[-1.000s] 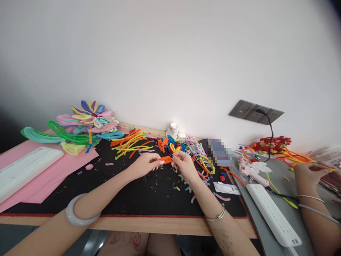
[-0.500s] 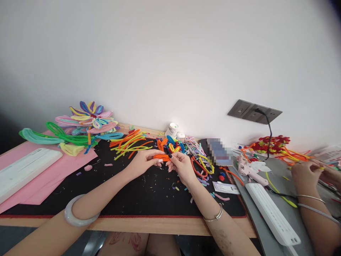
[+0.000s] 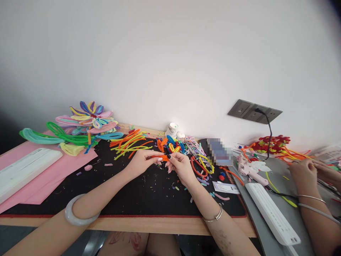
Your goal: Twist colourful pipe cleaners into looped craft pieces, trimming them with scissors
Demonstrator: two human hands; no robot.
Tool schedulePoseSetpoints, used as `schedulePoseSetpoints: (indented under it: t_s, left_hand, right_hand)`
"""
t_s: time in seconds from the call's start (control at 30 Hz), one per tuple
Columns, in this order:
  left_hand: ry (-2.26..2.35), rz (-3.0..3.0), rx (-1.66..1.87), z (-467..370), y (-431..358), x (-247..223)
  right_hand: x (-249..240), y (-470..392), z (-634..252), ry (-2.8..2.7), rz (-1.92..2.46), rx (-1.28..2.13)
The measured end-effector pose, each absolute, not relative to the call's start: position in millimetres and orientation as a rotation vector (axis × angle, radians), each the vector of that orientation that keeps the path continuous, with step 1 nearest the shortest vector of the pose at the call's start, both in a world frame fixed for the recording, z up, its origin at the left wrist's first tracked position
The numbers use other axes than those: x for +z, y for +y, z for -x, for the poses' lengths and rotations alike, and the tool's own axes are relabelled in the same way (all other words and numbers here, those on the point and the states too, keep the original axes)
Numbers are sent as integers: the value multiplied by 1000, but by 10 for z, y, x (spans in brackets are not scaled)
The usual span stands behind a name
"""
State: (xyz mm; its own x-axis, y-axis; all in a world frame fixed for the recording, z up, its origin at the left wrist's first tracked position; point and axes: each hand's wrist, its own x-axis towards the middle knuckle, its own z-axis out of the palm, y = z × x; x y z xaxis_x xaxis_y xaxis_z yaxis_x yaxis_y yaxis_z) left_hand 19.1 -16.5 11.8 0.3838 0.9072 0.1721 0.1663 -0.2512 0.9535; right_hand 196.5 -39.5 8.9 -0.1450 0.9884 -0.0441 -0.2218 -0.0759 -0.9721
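Note:
Between my two hands, above the black mat (image 3: 154, 199), is an orange pipe-cleaner piece (image 3: 161, 157). My left hand (image 3: 144, 161) pinches its left end between thumb and fingers. At its right end, the thumb and fingertips of my right hand (image 3: 179, 165) are closed on it. Just behind my hands lie a bundle of orange and yellow-green pipe cleaners (image 3: 128, 144) and a cluster of blue, orange and yellow loops (image 3: 173, 145). Fingers partly cover the held piece, so its exact shape is hard to make out.
A large pipe-cleaner flower (image 3: 92, 115) and a white power strip (image 3: 29, 169) are at left. To the right are a phone (image 3: 220, 153), a pink glue gun (image 3: 250, 170), another white strip (image 3: 271, 213) and another person's hands (image 3: 305, 174). A white cup (image 3: 172, 130) stands by the wall.
The orange piece looks slightly tilted and narrower between my fingers, which have shifted a little. At the right, the other person's hands have moved slightly.

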Motion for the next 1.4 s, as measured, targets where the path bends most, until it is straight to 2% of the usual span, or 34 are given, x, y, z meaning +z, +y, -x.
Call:
schedulePoseSetpoints:
  t_s: [0.2, 0.37, 0.57, 0.8, 0.97, 1.17, 1.4]
  left_hand:
    - [938, -1774, 884, -182, -129, 100]
    - [929, -2237, 707, -187, -159, 102]
    - [933, -2339, 506, -218, -227, 80]
    - [830, -2318, 519, -211, -206, 42]
    - [956, -2378, 589, -204, -189, 59]
    - [1005, -2705, 659, -219, -204, 73]
    - [1058, -2959, 685, -262, -259, 26]
  right_hand:
    - [64, -369, -1974, -1131, 1071, 1297]
    - [89, -419, -1962, -1432, 1129, 1180]
    - [95, -474, -1936, -1658, 1188, 1066]
    - [107, -461, -1933, -1601, 1168, 1159]
    - [92, -432, -1950, -1547, 1225, 1190]
    - [11, -424, -1918, -1403, 1199, 1499]
    - [0, -477, -1861, -1420, 1279, 1351]
